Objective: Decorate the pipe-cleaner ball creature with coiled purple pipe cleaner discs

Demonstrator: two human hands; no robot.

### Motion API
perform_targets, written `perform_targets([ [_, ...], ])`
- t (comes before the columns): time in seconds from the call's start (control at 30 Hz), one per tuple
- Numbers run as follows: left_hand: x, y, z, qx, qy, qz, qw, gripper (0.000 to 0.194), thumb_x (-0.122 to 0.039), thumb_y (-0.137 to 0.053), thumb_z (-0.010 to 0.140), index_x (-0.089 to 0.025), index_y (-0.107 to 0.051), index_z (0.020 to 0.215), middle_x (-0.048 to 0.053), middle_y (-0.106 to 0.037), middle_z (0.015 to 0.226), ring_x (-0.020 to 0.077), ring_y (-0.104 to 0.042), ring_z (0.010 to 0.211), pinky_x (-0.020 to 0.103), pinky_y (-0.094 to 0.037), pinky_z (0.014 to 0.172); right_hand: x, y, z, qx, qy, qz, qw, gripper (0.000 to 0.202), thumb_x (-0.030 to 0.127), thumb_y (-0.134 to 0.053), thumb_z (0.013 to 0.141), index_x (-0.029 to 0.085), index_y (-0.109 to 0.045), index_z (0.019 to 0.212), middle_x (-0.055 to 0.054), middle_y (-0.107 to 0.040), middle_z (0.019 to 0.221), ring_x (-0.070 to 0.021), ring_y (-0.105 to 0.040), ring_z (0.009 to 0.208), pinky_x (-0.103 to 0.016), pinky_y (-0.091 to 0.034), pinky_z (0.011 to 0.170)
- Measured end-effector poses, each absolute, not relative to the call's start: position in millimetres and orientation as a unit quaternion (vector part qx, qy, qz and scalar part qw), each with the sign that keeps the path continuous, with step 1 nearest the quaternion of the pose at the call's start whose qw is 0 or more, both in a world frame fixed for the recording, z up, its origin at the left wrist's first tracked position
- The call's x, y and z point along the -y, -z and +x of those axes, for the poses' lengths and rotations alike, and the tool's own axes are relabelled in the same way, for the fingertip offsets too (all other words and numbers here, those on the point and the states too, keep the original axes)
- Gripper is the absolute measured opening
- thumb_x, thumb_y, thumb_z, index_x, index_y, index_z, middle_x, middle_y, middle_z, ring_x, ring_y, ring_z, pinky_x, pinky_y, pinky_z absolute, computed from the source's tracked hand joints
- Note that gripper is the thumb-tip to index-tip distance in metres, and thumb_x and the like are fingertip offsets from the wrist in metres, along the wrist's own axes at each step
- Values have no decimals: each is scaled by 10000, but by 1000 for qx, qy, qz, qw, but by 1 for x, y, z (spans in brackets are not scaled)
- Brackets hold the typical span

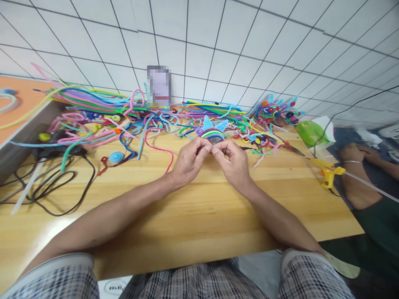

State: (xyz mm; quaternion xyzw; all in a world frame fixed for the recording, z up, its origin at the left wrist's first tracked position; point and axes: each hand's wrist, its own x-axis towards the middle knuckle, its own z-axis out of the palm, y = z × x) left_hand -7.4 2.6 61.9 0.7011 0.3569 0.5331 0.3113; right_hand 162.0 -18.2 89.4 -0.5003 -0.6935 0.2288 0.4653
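1. Plaid sleeves [59, 274], 2, nearest camera, at table [199, 232] edge.
2. Hands: 2. Left hand [188, 160] and right hand [232, 160] close together, thumbs and fingers pinched on a small bit [213, 146], too small to identify.
3. Striped piece [212, 133]: 1, 2 blue ears, directly behind fingertips; can't tell if held.
4. Similar eared pieces [277, 114]: 2, back right, side by side.
5. Glue guns: 1 yellow gun [328, 172], right; 1 black gun [42, 153], left.
6. Blue disc [116, 157]: 1. Pipe cleaners [99, 101]: too many to count.
7. Writing: circled scrawl on paper [114, 287], unreadable; upright panel [159, 85] pixelated.
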Motion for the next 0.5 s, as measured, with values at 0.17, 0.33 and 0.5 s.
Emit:
perform_targets([
  [0.17,6,-57,2,-376,-570,599,417,253,-424,-597,1071,-208,-624,941,5,-654,857,149,-589,801,281,-513,782,16,-74,151,622,-332,-492,511,210,437,-693,952,232,-659,918,-5,-703,818,-156,-626,723,-307,-499,691],
  [0.33,-5,-61,-5,-350,-526,664,401,177,-331,-611,1048,-197,-663,945,12,-681,843,150,-610,772,276,-512,749,12,-81,163,692,-232,-503,463,124,316,-645,950,238,-630,855,7,-659,765,-151,-566,671,-310,-454,664],
  [0.5,-16,-65,-17,-324,-454,799,226,159,-233,-569,1058,-207,-693,961,48,-764,957,178,-693,894,296,-527,846,11,-92,175,777,-69,-486,393,115,204,-610,937,252,-634,836,-36,-698,825,-198,-616,782,-351,-471,752],
])
